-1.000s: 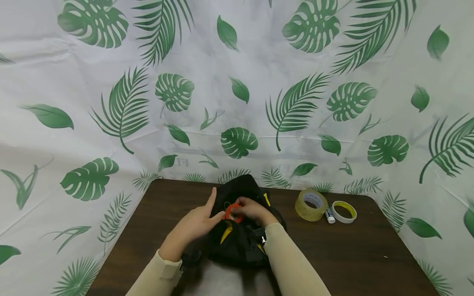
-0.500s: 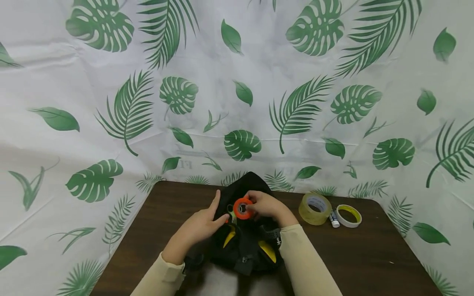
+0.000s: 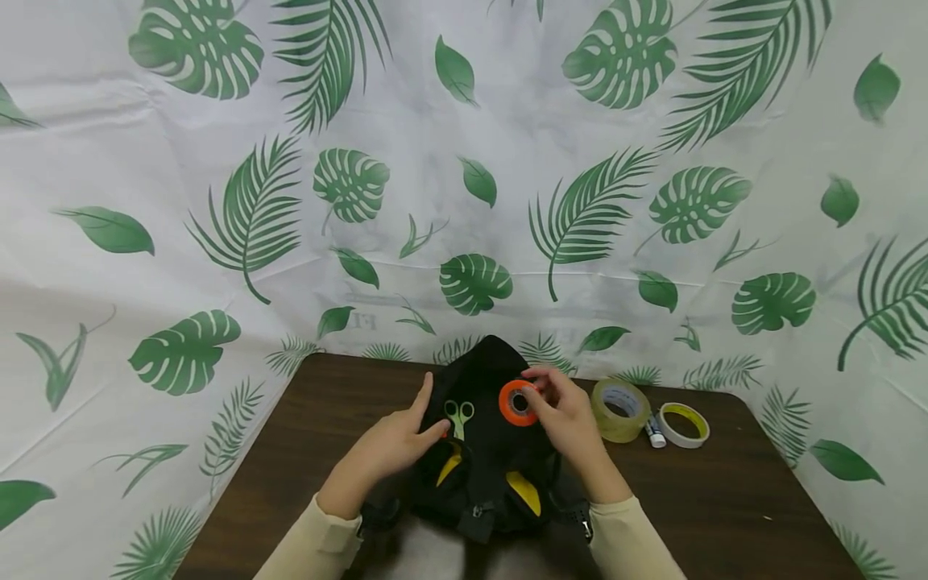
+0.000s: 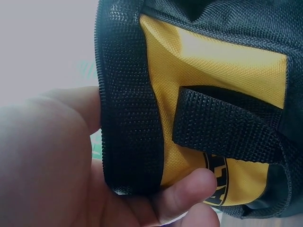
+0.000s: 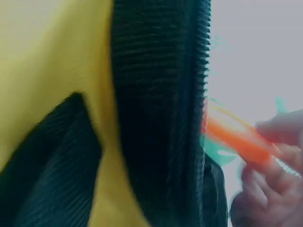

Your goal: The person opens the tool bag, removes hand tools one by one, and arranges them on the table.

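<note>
Two pale sleeves (image 3: 632, 541) come in over the near side of the dark wooden bench (image 3: 725, 499). The left hand (image 3: 387, 443) has its grip on the rim of a black bag (image 3: 500, 463), which stands about midway between the bench's side edges; in the left wrist view, fingers press the yellow outer panel (image 4: 189, 56) while another digit goes behind the zipped edge. That hold seems right for the step: a steady pull toward the left edge of the bench should hold the mouth wide without tipping the bag.

Inside the opening, beside the left thumb, green-handled scissors (image 3: 458, 419) show with their handles up; the blades are hidden. Best to give that side a wide berth with the roll and the fingers alike.

The right hand (image 3: 569, 415) grasps an orange tape roll (image 3: 510, 412), pinching its right side between thumb and fingers. The roll is over the right part of the bag's mouth; whether it touches the rim, I cannot tell. A light pinch on one side leaves the roll free to swing, so the wrist should move slowly, and the roll should pass the zip without scraping its teeth.

Farther off, toward the bench's far right corner, sit a clear tape roll (image 3: 613, 430), a small white-capped tube (image 3: 656, 436) leaning close beside it, and a white tape roll (image 3: 686, 441). The right elbow and sleeve should swing shy of these. Behind the far edge hangs a leaf-printed sheet (image 3: 406, 278).
</note>
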The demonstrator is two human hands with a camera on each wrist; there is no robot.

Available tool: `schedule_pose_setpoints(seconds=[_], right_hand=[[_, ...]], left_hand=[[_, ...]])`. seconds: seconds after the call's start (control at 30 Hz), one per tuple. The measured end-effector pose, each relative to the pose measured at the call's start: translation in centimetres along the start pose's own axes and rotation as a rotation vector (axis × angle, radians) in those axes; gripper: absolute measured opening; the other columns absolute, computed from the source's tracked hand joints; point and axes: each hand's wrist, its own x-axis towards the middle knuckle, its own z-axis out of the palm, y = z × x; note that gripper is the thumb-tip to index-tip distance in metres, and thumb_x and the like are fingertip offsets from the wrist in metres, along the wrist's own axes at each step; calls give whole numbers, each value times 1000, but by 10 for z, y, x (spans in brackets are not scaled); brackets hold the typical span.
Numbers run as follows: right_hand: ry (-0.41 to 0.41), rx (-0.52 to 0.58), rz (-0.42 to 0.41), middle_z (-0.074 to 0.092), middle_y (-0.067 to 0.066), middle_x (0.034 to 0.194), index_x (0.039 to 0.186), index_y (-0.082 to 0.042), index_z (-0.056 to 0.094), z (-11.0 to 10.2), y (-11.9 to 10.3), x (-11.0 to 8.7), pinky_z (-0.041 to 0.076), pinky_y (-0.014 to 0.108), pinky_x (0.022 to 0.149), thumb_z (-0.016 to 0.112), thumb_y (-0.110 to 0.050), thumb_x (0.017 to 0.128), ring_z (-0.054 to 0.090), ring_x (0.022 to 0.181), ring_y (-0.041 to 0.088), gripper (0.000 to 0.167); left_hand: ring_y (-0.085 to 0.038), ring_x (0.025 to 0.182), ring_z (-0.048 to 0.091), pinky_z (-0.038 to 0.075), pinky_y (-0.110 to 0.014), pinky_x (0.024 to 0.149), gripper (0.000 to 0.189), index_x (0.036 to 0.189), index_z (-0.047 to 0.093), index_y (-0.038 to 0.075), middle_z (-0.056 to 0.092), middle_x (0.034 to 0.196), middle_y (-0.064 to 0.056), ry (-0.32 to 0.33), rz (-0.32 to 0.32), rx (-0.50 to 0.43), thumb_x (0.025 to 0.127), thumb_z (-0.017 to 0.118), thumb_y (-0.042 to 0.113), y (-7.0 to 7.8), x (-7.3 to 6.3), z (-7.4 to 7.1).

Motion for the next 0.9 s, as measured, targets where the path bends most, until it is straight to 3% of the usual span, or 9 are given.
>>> schedule_pose_setpoints(seconds=[0.17, 0.3, 0.43, 0.6, 0.73, 0.9], right_hand=[[284, 157, 15, 69, 8, 96, 123, -7, 74, -16, 10, -15, 51, 26, 57, 72, -17, 108, 57, 65, 15, 18], [411, 240, 62, 65, 4, 105, 133, -4, 66, -26, 26, -31, 54, 27, 52, 68, -18, 110, 60, 59, 19, 27], [424, 325, 85, 60, 7, 115, 142, 1, 56, -33, 49, -55, 59, 27, 55, 64, -11, 111, 67, 64, 20, 34], [435, 401, 142, 59, 8, 111, 143, 9, 50, -44, 80, -87, 59, 27, 55, 62, 1, 109, 68, 66, 16, 36], [478, 392, 300, 63, 3, 103, 141, 6, 53, -56, 102, -109, 55, 26, 50, 66, -3, 108, 66, 62, 13, 36], [448, 303, 559, 65, -4, 94, 142, -2, 53, -72, 120, -122, 53, 28, 49, 71, -15, 108, 63, 60, 11, 40]], left_hand=[[-15, 83, 75, 56, -45, 77, 97, 175, -11, 34, 81, 126, 0, -11, 8, -9, 108, 49, 71, 1, 2, -1], [-15, 83, 75, 56, -44, 76, 96, 175, -12, 35, 80, 127, 0, -12, -1, -3, 109, 49, 69, 2, 2, -2], [-16, 86, 76, 57, -47, 79, 96, 176, -8, 32, 81, 125, 1, -9, -11, 3, 110, 52, 66, 2, 0, -1], [-20, 95, 78, 60, -51, 85, 97, 176, -7, 32, 81, 126, 2, -3, -17, 7, 109, 53, 67, 1, -4, 1], [-20, 98, 78, 59, -50, 86, 95, 176, -9, 34, 81, 127, 1, -8, -12, 4, 110, 51, 67, 0, -1, 1], [-24, 103, 79, 60, -53, 90, 96, 175, -10, 35, 80, 130, -1, -17, -11, 13, 108, 49, 70, 1, 0, 2]])
